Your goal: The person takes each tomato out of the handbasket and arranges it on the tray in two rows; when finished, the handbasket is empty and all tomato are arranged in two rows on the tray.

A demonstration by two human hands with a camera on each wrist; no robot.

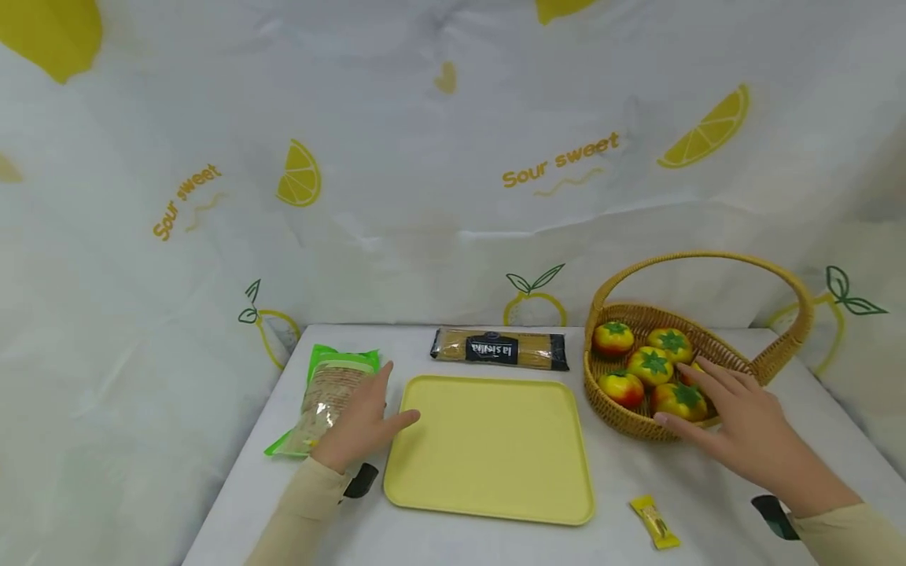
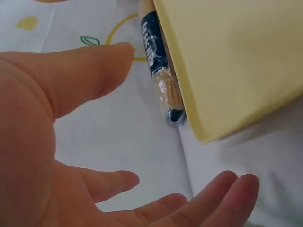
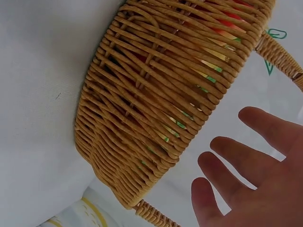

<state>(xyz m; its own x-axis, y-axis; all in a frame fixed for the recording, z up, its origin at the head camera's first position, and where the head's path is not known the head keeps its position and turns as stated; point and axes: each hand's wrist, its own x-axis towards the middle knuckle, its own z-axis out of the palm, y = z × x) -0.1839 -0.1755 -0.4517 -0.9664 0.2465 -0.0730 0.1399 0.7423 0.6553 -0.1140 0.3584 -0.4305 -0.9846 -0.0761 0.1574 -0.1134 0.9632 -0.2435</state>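
Note:
My left hand (image 1: 357, 432) hovers between a green-edged clear plastic bag (image 1: 327, 393) and a pale yellow tray (image 1: 488, 448). Its thumb and fingers are spread, with nothing in them; in the left wrist view they lie beside the tray's rim (image 2: 189, 109). Over the near right side of a wicker basket (image 1: 623, 420), my right hand (image 1: 750, 424) reaches with loosely extended fingers. Several yellow-red fruits with green star-shaped tops, such as this one (image 1: 650, 365), fill the basket. From the right wrist view, the fingers (image 3: 241, 161) stand above the woven rim, holding nothing.
Behind the tray lies a packet of spaghetti (image 1: 491, 348) with a dark label. A small yellow wrapped packet (image 1: 654, 521) rests at the front right. The basket's tall handle (image 1: 708, 254) arches over it. A lemon-print cloth (image 1: 425, 196) hangs behind the white table.

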